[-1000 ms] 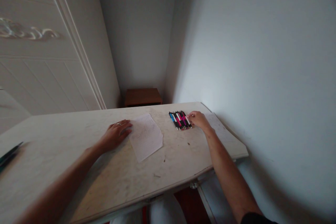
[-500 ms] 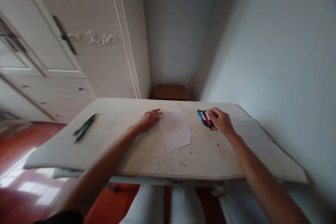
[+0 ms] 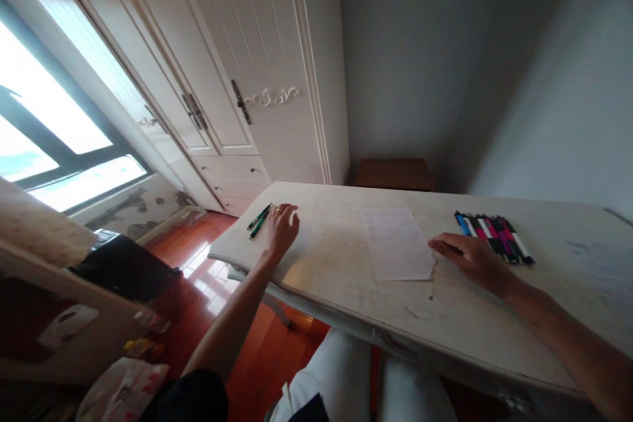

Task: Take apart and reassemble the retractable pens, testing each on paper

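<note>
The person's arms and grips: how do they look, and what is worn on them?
The left arm wears a black sleeve; below it, the arm is bare. The left grip has no glove, but a thin ring on one finger. The right arm is bare up to the picture's edge, and the right grip has no glove; no ring shows there, though some fingers are hidden.

left hand (image 3: 283, 227): off paper (image 3: 398, 244), beside green pens (image 3: 259, 224) | right hand (image 3: 467, 260): pen row (image 3: 503, 237) to paper's edge

It's a home — ornate wardrobe (image 3: 291, 138), wooden floor (image 3: 267, 356).
</note>
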A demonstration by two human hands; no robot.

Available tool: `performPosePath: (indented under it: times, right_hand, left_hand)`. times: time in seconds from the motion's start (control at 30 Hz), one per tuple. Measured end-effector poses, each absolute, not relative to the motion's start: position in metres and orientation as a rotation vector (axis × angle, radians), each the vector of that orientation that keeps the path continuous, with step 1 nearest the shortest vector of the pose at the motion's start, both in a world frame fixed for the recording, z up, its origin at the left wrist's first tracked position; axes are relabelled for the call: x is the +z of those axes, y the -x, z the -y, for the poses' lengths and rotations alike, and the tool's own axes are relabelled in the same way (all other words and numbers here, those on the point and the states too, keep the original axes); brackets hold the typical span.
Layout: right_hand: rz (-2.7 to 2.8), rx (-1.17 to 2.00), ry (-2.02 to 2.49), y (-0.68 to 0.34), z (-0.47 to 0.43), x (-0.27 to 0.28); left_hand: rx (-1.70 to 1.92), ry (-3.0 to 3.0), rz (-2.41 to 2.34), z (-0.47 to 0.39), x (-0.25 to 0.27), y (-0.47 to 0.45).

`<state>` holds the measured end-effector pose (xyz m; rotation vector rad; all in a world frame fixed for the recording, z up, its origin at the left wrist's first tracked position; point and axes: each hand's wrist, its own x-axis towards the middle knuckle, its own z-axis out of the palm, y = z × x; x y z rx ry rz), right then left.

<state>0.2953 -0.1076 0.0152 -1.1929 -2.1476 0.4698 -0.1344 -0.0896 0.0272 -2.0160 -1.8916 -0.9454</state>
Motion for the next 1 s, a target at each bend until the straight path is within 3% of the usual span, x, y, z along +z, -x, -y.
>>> performPosePath:
  times: [0.23,0.43,0.63,0.87,1.0]
  right_hand:
    - [2.192,0.551,1.175,-0.29,0.107,0.009]
    - [2.16,0.549,1.16,-0.289,0.107,0.012]
    - [2.177,0.535,1.158,-0.291,0.108,0.01]
    - [2.204,0.497,1.14,-0.288,0.109,0.012]
    - [2.214,0.498,1.146,-0.286,0.11,0.015]
  left_hand:
    - [-0.385,1.661,2.319,0.137,0.04,0.203]
    - [-0.556,1.719,2.46,0.148,0.04,0.218]
    - [-1.25,1.645,2.306,0.151,0.049,0.202]
    - [-2.673,1.471,1.919,0.122,0.087,0.154]
    - [-3.221,1.534,2.052,0.097,0.099,0.106]
